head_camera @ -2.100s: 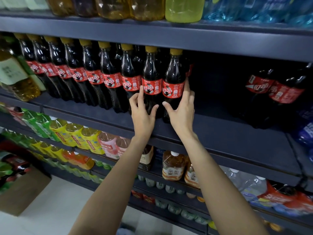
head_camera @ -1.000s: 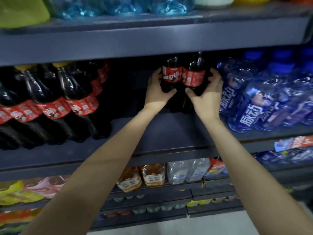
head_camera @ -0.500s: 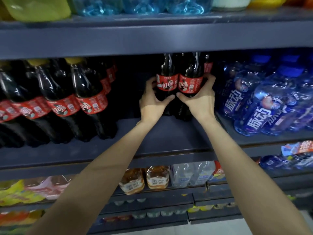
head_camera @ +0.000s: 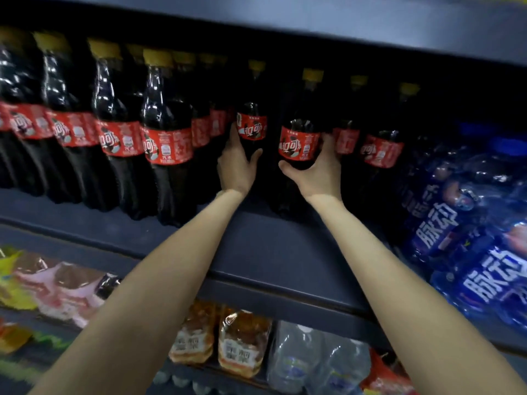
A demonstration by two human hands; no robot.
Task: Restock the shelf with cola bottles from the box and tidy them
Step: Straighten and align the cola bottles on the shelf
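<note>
Two cola bottles now apart, left hand, right hand, fingers curled round each.

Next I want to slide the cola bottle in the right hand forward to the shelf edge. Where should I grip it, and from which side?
Grip the cola bottle at its narrowed waist just under the red label, coming from the front, as the right hand does now. It stands upright, and neighbouring bottles crowd its right side.

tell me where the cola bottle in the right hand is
In the head view it stands mid-shelf, right of centre: the right hand grips this cola bottle, beside the left hand's bottle.
</note>
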